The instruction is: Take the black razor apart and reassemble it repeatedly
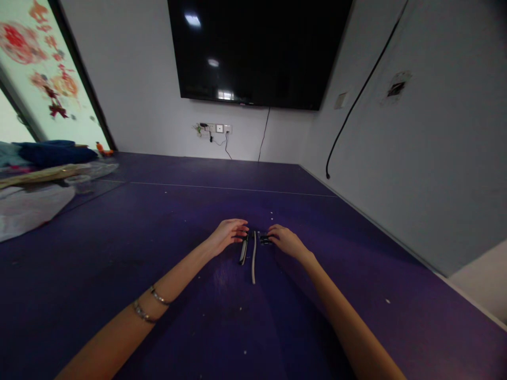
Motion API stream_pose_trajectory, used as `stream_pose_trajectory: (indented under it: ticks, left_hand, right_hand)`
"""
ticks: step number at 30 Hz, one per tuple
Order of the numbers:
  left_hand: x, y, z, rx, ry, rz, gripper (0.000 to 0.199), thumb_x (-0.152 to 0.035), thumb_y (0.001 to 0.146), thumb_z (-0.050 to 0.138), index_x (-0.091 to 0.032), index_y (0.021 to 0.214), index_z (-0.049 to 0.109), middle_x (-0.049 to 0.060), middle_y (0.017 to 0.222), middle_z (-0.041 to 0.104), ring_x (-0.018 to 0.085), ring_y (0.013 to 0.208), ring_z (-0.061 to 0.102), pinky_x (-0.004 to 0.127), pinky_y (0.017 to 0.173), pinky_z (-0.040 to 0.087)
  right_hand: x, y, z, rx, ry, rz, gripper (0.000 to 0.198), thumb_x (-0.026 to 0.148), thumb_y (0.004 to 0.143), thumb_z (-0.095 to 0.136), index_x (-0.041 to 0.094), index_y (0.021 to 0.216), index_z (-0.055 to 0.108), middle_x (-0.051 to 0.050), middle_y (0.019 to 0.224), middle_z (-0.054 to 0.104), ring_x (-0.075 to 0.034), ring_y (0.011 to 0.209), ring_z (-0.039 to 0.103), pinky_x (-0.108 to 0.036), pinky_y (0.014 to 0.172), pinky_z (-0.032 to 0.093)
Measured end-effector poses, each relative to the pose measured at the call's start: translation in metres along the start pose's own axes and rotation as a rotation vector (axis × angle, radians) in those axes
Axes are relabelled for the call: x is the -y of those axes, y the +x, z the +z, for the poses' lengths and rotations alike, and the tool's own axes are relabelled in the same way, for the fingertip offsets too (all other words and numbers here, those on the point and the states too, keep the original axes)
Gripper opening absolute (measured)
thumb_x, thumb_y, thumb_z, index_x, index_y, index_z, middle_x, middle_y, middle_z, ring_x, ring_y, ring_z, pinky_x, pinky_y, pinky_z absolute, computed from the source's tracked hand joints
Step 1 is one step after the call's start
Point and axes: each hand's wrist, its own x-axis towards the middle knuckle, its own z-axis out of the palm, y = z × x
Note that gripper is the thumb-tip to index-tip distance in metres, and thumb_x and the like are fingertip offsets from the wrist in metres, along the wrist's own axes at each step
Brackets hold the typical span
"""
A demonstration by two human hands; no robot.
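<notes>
My left hand (231, 235) reaches in from the left, its fingers loosely curved and apart, with the tips beside the upper end of a narrow black-and-light tool (243, 252). That tool lies on the purple surface (214, 311); its exact kind is too small to make out. To its right, a thin pale grey strip or piece of cable (254, 261) lies lengthwise, pointing toward me. My right hand (288, 241) has its fingertips closed at a small dark piece (263, 239) with light spots. Those fingers partly cover the piece.
Plastic bags (35, 206) and folded dark blue cloth (59, 152) lie at the left. A large television (261, 53) is on the wall above sockets (219, 128) with cords. A black cable (356, 97) hangs down the right wall. Small white scraps dot the surface.
</notes>
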Motion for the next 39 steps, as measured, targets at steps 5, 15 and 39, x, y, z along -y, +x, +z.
stream_pose_trajectory:
  ticks: [5,15,39]
  left_hand:
    - [0.0,0.0,0.0,0.006,0.007,-0.003,0.015,-0.022,0.074,0.061,-0.014,0.086,0.064,0.008,0.08,0.067,0.014,0.067,0.061,0.025,0.059,0.044]
    - [0.0,-0.001,0.001,0.013,0.058,0.017,0.017,-0.025,0.074,0.06,-0.014,0.087,0.064,0.008,0.081,0.065,0.014,0.068,0.06,0.026,0.06,0.044]
    - [0.038,0.05,0.03,0.189,1.641,0.682,0.052,-0.028,0.07,0.061,-0.014,0.118,0.048,0.012,0.116,0.057,0.027,0.118,0.043,0.039,0.1,0.028]
  right_hand:
    - [0.0,0.0,-0.002,0.009,0.007,0.022,0.021,0.02,0.083,0.048,0.02,0.094,0.067,-0.005,0.099,0.065,-0.016,0.094,0.059,-0.026,0.084,0.042]
    - [-0.011,0.001,-0.002,-0.022,0.114,0.001,0.023,0.019,0.082,0.049,0.02,0.096,0.068,-0.006,0.099,0.067,-0.017,0.093,0.06,-0.028,0.084,0.044]
    - [-0.037,0.006,0.019,-0.19,0.435,0.019,0.012,0.022,0.07,0.06,0.018,0.075,0.07,-0.005,0.08,0.069,-0.018,0.078,0.062,-0.03,0.076,0.046]
